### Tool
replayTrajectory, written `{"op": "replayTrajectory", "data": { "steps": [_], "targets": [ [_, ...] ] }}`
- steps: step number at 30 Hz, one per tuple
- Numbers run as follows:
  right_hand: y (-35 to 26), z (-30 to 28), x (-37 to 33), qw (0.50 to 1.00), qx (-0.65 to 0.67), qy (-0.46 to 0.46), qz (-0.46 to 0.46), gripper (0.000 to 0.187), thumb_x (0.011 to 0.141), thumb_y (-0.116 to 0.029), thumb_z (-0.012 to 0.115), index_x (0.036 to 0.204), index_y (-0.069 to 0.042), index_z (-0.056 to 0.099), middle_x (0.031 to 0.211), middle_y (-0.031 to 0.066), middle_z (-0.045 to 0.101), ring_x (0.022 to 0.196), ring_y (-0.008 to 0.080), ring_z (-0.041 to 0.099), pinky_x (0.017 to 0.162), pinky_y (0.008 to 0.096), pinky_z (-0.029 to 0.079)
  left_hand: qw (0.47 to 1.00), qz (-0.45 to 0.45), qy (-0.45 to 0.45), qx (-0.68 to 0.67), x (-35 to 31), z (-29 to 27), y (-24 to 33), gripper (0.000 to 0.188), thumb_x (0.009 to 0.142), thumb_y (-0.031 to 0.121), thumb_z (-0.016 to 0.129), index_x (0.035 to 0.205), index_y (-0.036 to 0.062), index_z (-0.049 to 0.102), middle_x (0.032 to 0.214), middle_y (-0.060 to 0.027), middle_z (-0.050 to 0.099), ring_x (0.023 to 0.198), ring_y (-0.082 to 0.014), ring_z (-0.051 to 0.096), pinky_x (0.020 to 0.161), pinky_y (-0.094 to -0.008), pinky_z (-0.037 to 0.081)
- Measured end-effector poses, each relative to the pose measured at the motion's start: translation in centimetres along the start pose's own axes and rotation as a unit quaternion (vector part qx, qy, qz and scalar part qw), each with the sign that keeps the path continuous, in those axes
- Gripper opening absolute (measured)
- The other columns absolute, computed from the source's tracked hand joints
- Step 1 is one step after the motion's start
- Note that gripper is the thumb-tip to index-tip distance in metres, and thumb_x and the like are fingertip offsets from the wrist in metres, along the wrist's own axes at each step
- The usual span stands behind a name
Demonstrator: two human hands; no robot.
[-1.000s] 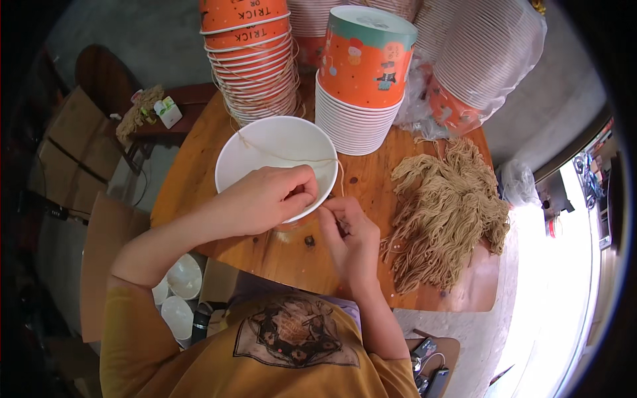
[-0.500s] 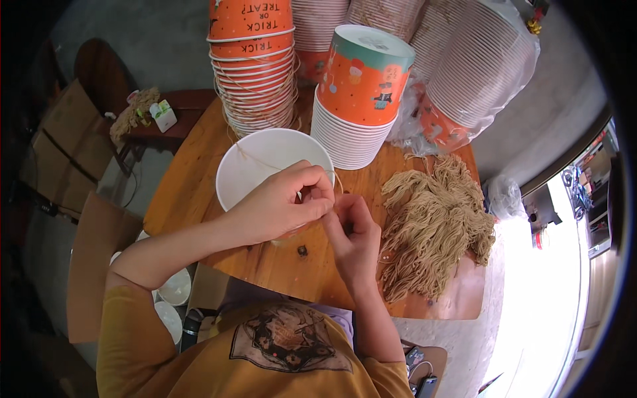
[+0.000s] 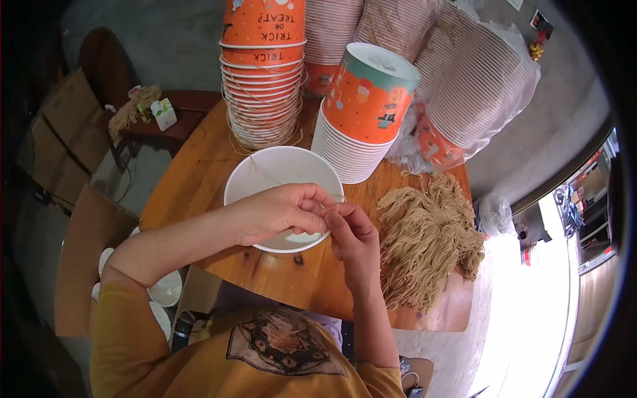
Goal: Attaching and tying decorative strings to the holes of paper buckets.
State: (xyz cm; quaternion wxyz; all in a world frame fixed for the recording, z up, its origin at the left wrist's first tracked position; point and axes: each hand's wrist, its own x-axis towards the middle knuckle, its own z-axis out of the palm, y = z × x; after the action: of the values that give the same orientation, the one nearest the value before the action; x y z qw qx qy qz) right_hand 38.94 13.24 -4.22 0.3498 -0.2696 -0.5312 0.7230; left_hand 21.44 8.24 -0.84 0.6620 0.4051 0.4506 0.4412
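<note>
A round paper bucket (image 3: pixel 247 180), white inside, stands on the table with its mouth toward me. Over its right part reaches my left hand (image 3: pixel 285 213), fingers pinched together on a thin tan string (image 3: pixel 338 198) at the bucket's right rim. My right hand (image 3: pixel 355 233) meets it there, thumb and forefinger closed on the same string. The fingertips of both hands touch or nearly touch, and they hide most of the string between them. Another thin length of string lies across the bucket's far inner wall.
Beyond the bucket rise a stack of orange printed buckets (image 3: pixel 262 99) with string handles and another upside-down stack (image 3: pixel 368 99). Bagged stacks (image 3: pixel 464 86) stand farther back. A bundle of tan strings (image 3: pixel 428 242) lies right on the wooden table (image 3: pixel 179 179). A cardboard box (image 3: pixel 93 259) stands left.
My hands have drawn closer together at the rim, the right fingers now meeting the left ones. The bucket and table sit slightly lower in the view.
</note>
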Motion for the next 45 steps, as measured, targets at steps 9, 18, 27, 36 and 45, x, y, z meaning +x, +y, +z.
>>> {"op": "replayTrajectory", "data": {
  "steps": [9, 18, 27, 36, 45],
  "targets": [
    [-5.4, -1.8, -0.4, 0.983, -0.126, -0.134, -0.030, 0.011, 0.095, -0.004, 0.054, 0.105, -0.003, 0.054, 0.088, -0.0015, 0.059, 0.079, 0.0046, 0.053, 0.068, 0.0193, 0.043, 1.000, -0.001, -0.001, -0.007, 0.4, 0.7, 0.4, 0.015, 0.089, 0.012, 0.059, 0.099, 0.0006, 0.059, 0.085, -0.0014, 0.058, 0.067, -0.0054, 0.048, 0.059, -0.0189, 0.038],
    [-5.3, -2.9, 2.4, 0.981, -0.123, -0.145, -0.041, 0.009, 0.096, -0.005, 0.052, 0.104, -0.004, 0.055, 0.087, 0.0017, 0.063, 0.076, 0.0055, 0.057, 0.064, 0.0190, 0.045, 0.992, 0.001, -0.045, 0.118, 1.3, 1.4, 0.0, 0.015, 0.094, 0.015, 0.056, 0.098, 0.0012, 0.060, 0.084, -0.0003, 0.059, 0.071, -0.0062, 0.052, 0.062, -0.0202, 0.043],
    [-1.7, -3.8, -0.6, 0.973, -0.157, -0.028, -0.163, 0.014, 0.086, -0.005, 0.066, 0.097, -0.003, 0.059, 0.094, 0.0033, 0.061, 0.071, 0.0092, 0.054, 0.062, 0.0227, 0.047, 0.998, -0.026, -0.032, 0.051, 1.5, 1.3, -0.2, 0.016, 0.096, 0.017, 0.057, 0.101, 0.0013, 0.059, 0.087, 0.0000, 0.060, 0.067, -0.0040, 0.050, 0.061, -0.0185, 0.043],
    [-1.8, -2.5, -2.2, 0.869, -0.422, 0.043, -0.255, 0.016, 0.077, -0.001, 0.073, 0.088, -0.004, 0.061, 0.079, 0.0048, 0.055, 0.060, 0.0131, 0.055, 0.052, 0.0254, 0.046, 0.998, -0.043, -0.028, 0.030, 1.6, 1.3, 0.1, 0.014, 0.095, 0.015, 0.057, 0.101, 0.0021, 0.058, 0.086, 0.0001, 0.058, 0.068, -0.0045, 0.052, 0.061, -0.0184, 0.043],
    [-1.1, -1.1, -2.4, 0.845, -0.441, 0.047, -0.299, 0.017, 0.075, -0.001, 0.072, 0.089, -0.008, 0.064, 0.072, 0.0059, 0.051, 0.061, 0.0205, 0.055, 0.054, 0.0319, 0.046, 0.992, -0.093, -0.054, -0.060, 2.0, 0.8, 0.0, 0.014, 0.092, 0.013, 0.057, 0.102, 0.0038, 0.058, 0.086, 0.0006, 0.058, 0.073, -0.0077, 0.054, 0.064, -0.0218, 0.044]
  ]
}}
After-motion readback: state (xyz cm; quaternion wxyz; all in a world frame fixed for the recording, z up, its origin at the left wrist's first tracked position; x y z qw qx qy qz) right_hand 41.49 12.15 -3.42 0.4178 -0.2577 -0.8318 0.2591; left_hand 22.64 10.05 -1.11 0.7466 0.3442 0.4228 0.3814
